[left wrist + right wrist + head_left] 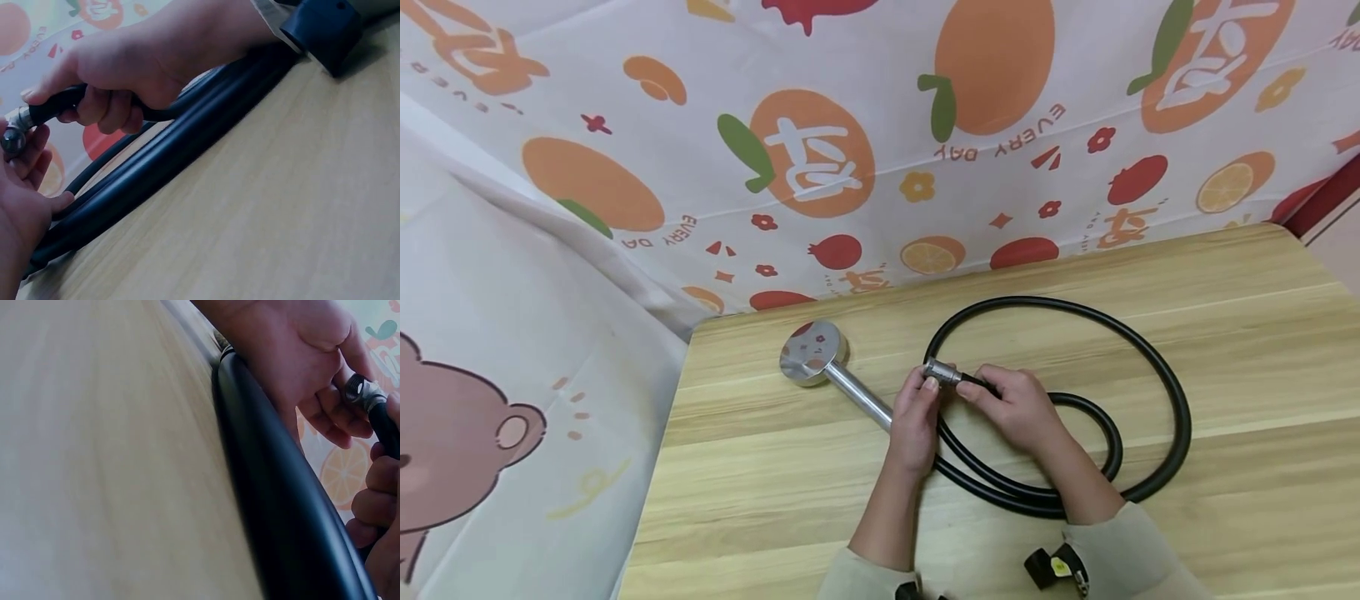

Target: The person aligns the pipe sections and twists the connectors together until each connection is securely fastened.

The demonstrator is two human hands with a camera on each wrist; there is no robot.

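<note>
A black shower hose (1176, 400) lies in loops on the table, one end raised between the two hands. That end carries a metal connector (942, 372), whose threaded tip shows in the right wrist view (359, 389). My left hand (913, 429) pinches the connector with thumb and fingers. Just behind it, my right hand (1026, 408) grips the hose, thumb lying along it toward the metal; its curled fingers show in the left wrist view. A chrome shower head (812, 354) lies left of the hands, its handle (861, 398) running under my left hand.
The wood-grain table (737, 467) ends at a white curtain (880, 150) printed with oranges and other fruit. On the left hangs a cloth with a bear drawing (452, 450). A black wrist device (1052, 567) sits at the right sleeve.
</note>
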